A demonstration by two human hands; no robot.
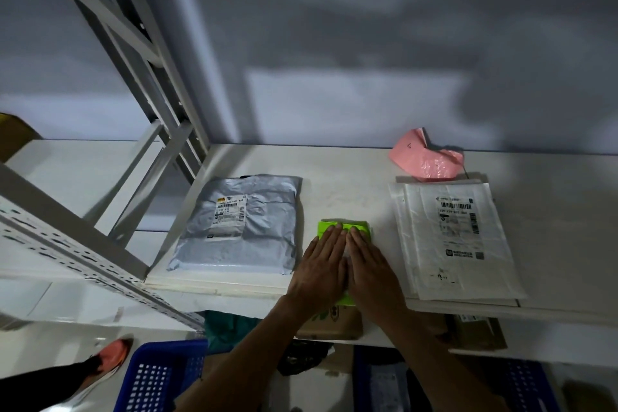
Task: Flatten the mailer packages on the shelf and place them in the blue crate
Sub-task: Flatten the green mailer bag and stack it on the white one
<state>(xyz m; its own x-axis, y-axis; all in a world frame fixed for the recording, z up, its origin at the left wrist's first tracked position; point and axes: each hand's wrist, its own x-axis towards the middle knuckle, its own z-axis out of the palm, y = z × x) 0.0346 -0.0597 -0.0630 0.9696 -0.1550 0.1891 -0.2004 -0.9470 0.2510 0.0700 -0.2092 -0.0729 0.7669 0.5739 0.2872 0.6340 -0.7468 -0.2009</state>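
Note:
A small bright green mailer [334,226] lies at the front of the white shelf [344,184]. My left hand [319,269] and my right hand [371,267] both lie flat on it, palms down, fingers together, covering most of it. To the left rests a grey mailer [244,224] with a label. On the right lies a white mailer [454,241] with a barcode label. A crumpled pink mailer [424,157] sits at the back of the shelf. Below the shelf stand a blue crate [157,378] at the left and another blue crate [531,385] at the right.
A white metal upright and braces [147,150] frame the shelf's left side. Brown packages [334,321] and a dark green one [230,328] lie on the lower shelf. A foot in an orange shoe [112,356] stands on the floor at the lower left.

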